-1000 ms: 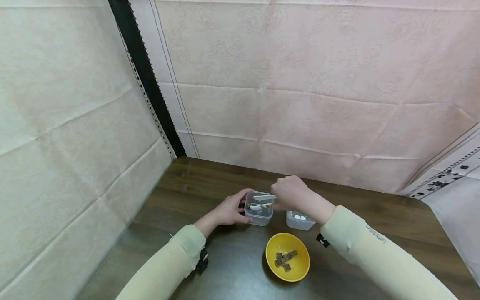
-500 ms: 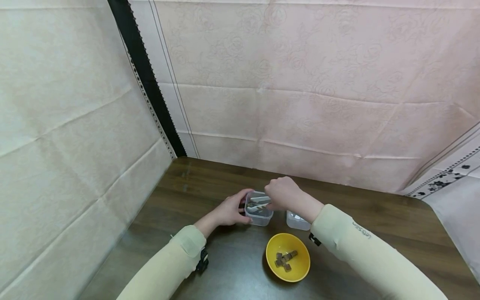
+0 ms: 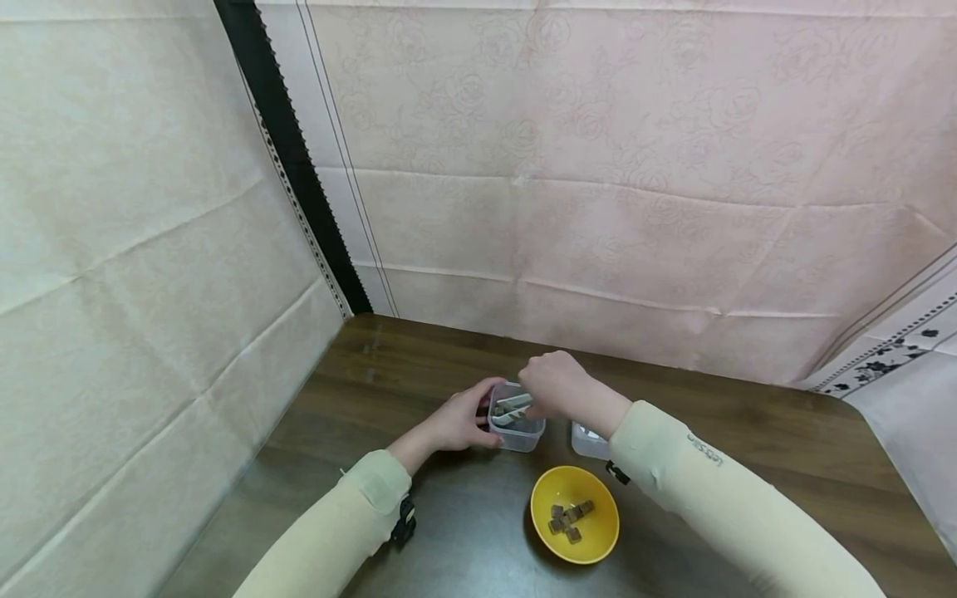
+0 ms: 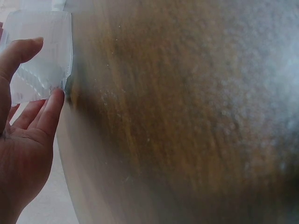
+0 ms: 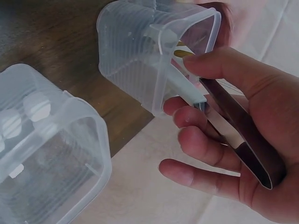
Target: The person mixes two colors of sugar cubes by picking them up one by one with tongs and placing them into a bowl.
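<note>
My left hand (image 3: pixel 458 422) grips the side of a clear plastic tub (image 3: pixel 516 425) on the dark wooden table (image 3: pixel 419 365); its fingers (image 4: pixel 46 112) curl around the tub's wall (image 4: pixel 39 60) in the left wrist view. My right hand (image 3: pixel 555 384) holds metal tongs (image 5: pixel 233 126) with white tips (image 3: pixel 512 409), and the tips reach down into that tub (image 5: pixel 154 51). What the tips touch inside is hidden. A second clear tub (image 5: pixel 46 149) with white pieces stands just right of the first (image 3: pixel 589 442).
A yellow bowl (image 3: pixel 574 513) with several brown cubes sits in front of the tubs. Pale cloth walls (image 3: pixel 598 208) close off the back and left. A patterned cloth (image 3: pixel 897 365) hangs past the table's right edge.
My right hand has shifted left and lowered, bringing the tongs' tips deeper into the left tub. The left hand has kept its hold on the tub.
</note>
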Available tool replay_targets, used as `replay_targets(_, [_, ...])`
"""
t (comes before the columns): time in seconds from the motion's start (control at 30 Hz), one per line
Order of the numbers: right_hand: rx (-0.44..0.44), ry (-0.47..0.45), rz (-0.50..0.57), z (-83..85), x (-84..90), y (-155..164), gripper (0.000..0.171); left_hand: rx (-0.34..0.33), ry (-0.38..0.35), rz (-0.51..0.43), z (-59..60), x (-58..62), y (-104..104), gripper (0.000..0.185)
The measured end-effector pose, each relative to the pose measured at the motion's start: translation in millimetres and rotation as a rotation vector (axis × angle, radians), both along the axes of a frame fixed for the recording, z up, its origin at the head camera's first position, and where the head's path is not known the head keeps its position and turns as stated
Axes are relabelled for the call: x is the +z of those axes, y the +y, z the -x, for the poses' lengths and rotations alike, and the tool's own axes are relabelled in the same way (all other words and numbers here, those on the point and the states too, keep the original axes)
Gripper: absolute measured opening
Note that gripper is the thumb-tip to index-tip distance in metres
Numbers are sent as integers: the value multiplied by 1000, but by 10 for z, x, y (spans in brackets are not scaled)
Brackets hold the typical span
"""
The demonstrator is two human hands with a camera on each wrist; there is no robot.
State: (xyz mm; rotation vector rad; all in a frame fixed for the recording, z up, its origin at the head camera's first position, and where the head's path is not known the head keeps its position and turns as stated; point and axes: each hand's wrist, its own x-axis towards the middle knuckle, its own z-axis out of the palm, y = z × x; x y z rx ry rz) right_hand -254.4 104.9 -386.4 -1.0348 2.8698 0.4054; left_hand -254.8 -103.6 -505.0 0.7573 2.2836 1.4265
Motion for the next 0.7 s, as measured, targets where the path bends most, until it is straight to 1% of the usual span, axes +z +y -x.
replay_targets(0.07, [3, -4, 6, 3, 5, -7, 34, 2, -1, 2, 1, -4, 1, 88])
replay_targets(0.37, [-7, -79, 12, 3, 24, -23, 27, 5, -8, 10, -5, 13, 11, 89])
replay_targets(0.7, [12, -69, 7, -27, 9, 16, 27, 11, -19, 5, -25, 34, 0, 89])
